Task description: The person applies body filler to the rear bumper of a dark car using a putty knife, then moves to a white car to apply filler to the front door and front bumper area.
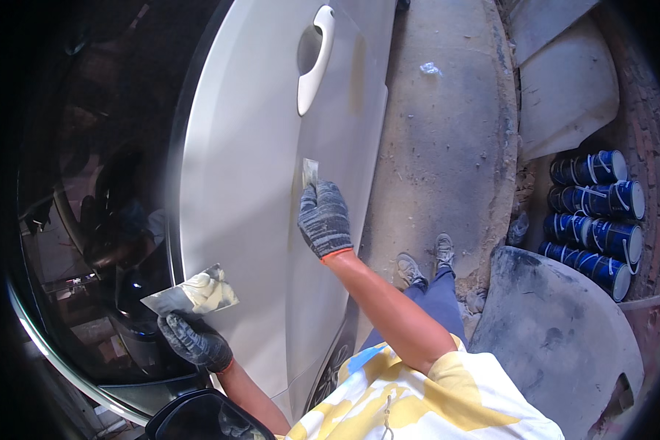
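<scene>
In a grey knit glove, my right hand (325,220) grips a small putty knife (310,171), its blade against the light-coloured car door (264,213) below the door handle (317,62) in the picture. My left hand (195,343), gloved the same way, holds a flat metal plate (165,301) by its near edge, beside the car window. A mound of cream-coloured putty (207,290) lies on that plate. The door shows a dull brownish patch to the right of the handle.
A side mirror (209,416) juts out at the bottom, near my left forearm. Blue paint buckets (598,199) are stacked on their sides at the right. A grey curved panel (557,337) leans beside my legs, and crumpled litter (430,69) lies on the concrete floor (447,132).
</scene>
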### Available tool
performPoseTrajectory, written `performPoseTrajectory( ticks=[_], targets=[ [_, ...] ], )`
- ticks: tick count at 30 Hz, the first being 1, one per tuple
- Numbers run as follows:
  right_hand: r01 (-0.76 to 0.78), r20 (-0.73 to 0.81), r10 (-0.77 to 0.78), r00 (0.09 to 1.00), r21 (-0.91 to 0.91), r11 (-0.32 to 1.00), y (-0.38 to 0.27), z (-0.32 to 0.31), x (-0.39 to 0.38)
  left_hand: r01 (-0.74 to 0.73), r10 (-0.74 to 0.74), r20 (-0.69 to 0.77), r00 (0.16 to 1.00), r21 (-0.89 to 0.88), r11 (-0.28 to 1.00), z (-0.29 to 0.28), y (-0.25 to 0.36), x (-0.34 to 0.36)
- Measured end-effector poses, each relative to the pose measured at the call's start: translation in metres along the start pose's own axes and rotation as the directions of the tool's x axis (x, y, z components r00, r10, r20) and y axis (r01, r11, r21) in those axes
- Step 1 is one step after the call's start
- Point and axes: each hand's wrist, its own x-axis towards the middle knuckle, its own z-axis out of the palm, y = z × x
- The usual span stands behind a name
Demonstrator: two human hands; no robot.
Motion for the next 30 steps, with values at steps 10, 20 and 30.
performPoseTrajectory(
  ticks=[10,20,30],
  targets=[
    [-0.031,0.089,0.024,0.996,0.075,0.997,-0.008,-0.015,-0.006,-0.022,0.022,0.002,1.0,0.029,0.999,0.0,-0.003,-0.002],
    [-0.055,0.044,0.053,0.998,0.063,0.996,-0.009,0.001,0.001,-0.019,0.018,0.008,1.0,0.046,0.999,-0.002,0.0,0.0],
    [-0.138,0.116,0.143,0.983,-0.048,0.989,0.018,-0.025,-0.015,-0.016,0.016,0.019,1.0,0.006,1.0,0.0,-0.005,-0.003]
  ],
)
